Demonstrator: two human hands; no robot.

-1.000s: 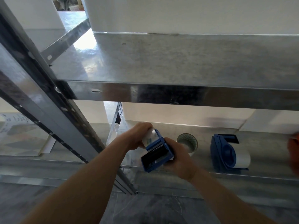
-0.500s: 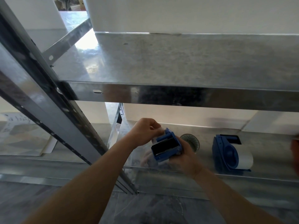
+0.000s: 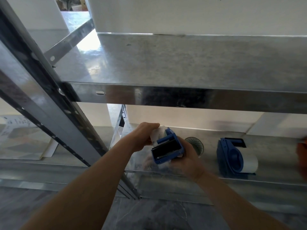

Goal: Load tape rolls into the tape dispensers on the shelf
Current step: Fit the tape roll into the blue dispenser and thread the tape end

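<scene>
A blue tape dispenser (image 3: 167,149) is held just above the lower metal shelf (image 3: 274,146), its open black slot facing me. My right hand (image 3: 186,161) grips it from below and the right. My left hand (image 3: 144,136) holds a clear tape roll (image 3: 157,135) against the dispenser's upper left side. A second blue dispenser (image 3: 232,156) stands on the shelf to the right with a white tape roll (image 3: 249,161) seated in it. Behind my right hand a loose clear tape roll (image 3: 196,144) lies on the shelf, partly hidden.
The upper shelf (image 3: 182,63) juts out overhead, with a white box (image 3: 182,14) on it. A slanted metal upright (image 3: 54,113) crosses at the left. At the far right edge a blurred orange object (image 3: 303,156) shows. Grey floor lies below.
Both hands have lifted the dispenser up and slightly right, turning its slot more toward me. The left hand has pressed the clear roll closer into the dispenser.
</scene>
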